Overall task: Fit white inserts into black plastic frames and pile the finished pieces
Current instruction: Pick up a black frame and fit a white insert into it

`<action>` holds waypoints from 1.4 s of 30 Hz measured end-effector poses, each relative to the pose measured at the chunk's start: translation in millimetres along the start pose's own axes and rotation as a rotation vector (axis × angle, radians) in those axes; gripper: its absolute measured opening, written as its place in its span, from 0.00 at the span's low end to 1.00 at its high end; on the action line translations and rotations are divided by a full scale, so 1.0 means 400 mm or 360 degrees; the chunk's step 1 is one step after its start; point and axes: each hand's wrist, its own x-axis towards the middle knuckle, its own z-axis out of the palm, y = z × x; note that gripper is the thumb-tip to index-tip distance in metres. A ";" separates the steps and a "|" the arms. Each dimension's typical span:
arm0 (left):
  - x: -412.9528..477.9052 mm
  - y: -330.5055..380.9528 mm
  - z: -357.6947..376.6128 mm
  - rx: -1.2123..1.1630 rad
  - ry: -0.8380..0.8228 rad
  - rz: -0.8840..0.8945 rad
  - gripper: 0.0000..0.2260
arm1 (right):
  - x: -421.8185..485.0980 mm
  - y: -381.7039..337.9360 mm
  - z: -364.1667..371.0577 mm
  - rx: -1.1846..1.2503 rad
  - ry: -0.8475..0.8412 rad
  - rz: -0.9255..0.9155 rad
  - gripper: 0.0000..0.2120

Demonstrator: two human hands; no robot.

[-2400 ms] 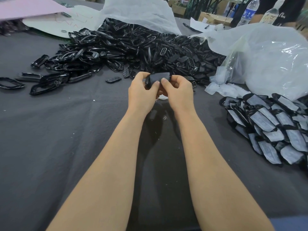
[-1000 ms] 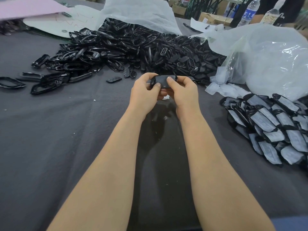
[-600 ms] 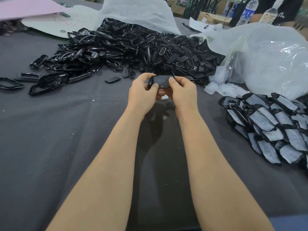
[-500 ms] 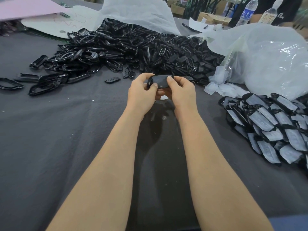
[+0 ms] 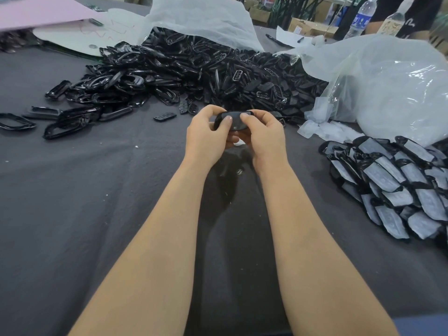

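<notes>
Both hands hold one black plastic frame above the middle of the grey cloth. My left hand grips its left end and my right hand grips its right end, with both thumbs pressing on its dark top face. A sliver of white shows beneath the hands; I cannot tell whether it is an insert. A large heap of loose black frames lies behind the hands. The pile of finished pieces, black frames with white inserts, lies at the right.
A white plastic bag bulges at the right rear, with small white scraps in front of it. More white plastic drapes over the heap. Pink and white sheets lie at the far left. Water bottles and a person stand at the back.
The held frame has tilted from a near upright face to lying flatter, and both thumbs have shifted onto its top. The hands stay in the same spot.
</notes>
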 end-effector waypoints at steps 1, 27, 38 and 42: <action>0.000 0.000 0.000 0.0008 -0.0003 0.0002 0.08 | -0.001 0.000 0.001 0.0005 0.0027 0.0005 0.07; -0.002 -0.004 0.009 0.0055 -0.0023 0.0021 0.09 | 0.001 -0.006 -0.003 -0.0182 0.0123 0.0000 0.10; 0.005 -0.008 0.006 -0.0029 0.0093 0.0006 0.04 | 0.005 0.001 -0.002 -0.0514 0.0051 -0.0122 0.05; 0.006 -0.006 0.003 -0.0063 0.0115 -0.0008 0.05 | 0.001 -0.001 0.002 -0.0405 0.0002 -0.0095 0.07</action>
